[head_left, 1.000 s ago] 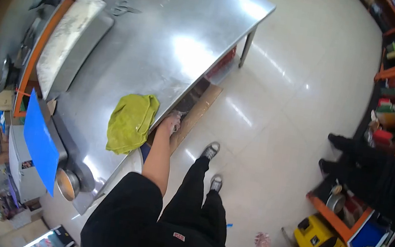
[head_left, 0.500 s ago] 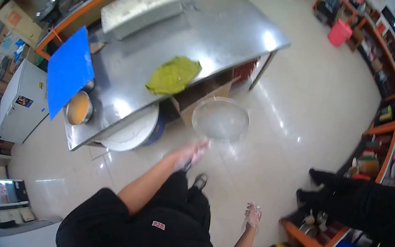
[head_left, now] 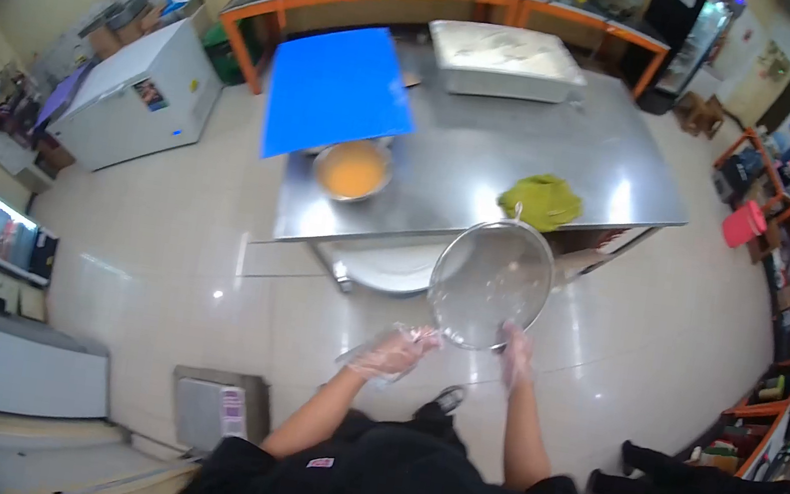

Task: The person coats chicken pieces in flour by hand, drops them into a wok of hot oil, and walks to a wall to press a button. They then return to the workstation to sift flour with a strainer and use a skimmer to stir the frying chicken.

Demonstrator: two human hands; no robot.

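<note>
A round mesh sieve (head_left: 491,283) with a metal rim is held in front of me, its small hook loop reaching up by the table's front edge. My left hand (head_left: 398,351), in a clear plastic glove, is closed at the lower left of the rim. At the lower right, my right hand (head_left: 516,355), also gloved, grips the rim. Beyond the sieve, a crumpled green cloth (head_left: 543,202) lies on the steel table (head_left: 487,164). A metal bowl of orange liquid (head_left: 353,170) stands toward the table's left corner.
A blue board (head_left: 338,89) lies partly over the bowl's edge. At the back of the table is a rectangular tub of white powder (head_left: 512,61). Below the table sits a wide white basin (head_left: 397,268). Another person's dark-clothed legs (head_left: 684,490) are at right.
My view has turned left toward the table. My right hand, apart and open before, has come to the sieve's rim. The sieve has risen closer, with my left hand still at it.
</note>
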